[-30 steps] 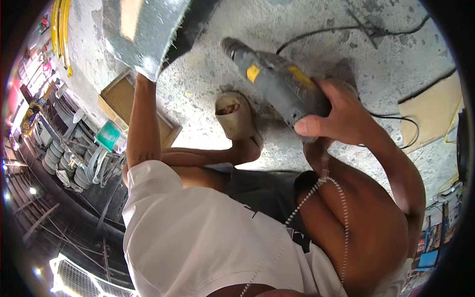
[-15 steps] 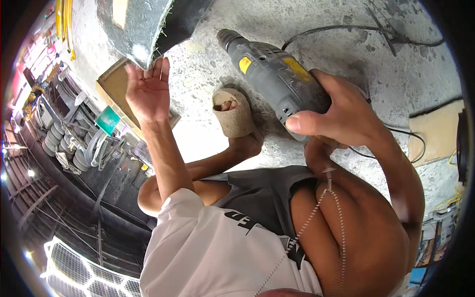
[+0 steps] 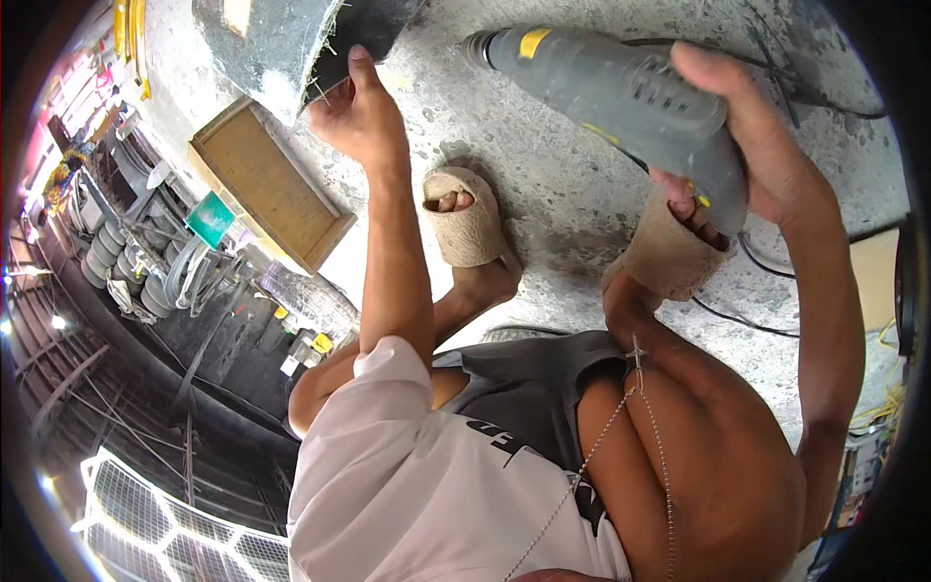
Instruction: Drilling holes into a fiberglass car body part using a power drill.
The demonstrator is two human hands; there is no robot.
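Note:
My left hand (image 3: pixel 359 121) is at the lower edge of a dark grey sheet panel (image 3: pixel 247 53) with a frayed, fibrous rim, its fingers curled round that edge and its thumb raised. My right hand (image 3: pixel 761 145) grips a grey power drill (image 3: pixel 601 82) with yellow patches, held sideways above the concrete floor with its nose toward the upper left, near the panel. My two feet, in beige slide sandals (image 3: pixel 461 233), rest below the hands; the drill partly hides the right one.
A shallow brown box (image 3: pixel 267 189) lies left of my feet. Further left are a green item (image 3: pixel 208 218) and piled coils and rolls (image 3: pixel 116 262). Black cord (image 3: pixel 747 322) runs over the concrete floor (image 3: pixel 562 213) at right, near cardboard (image 3: pixel 873 291). Yellow strips (image 3: pixel 136 53) lie top left.
My left hand has turned from palm up and moved right and up onto the panel's edge. The drill has risen, shifted right and tilted flatter in my right hand.

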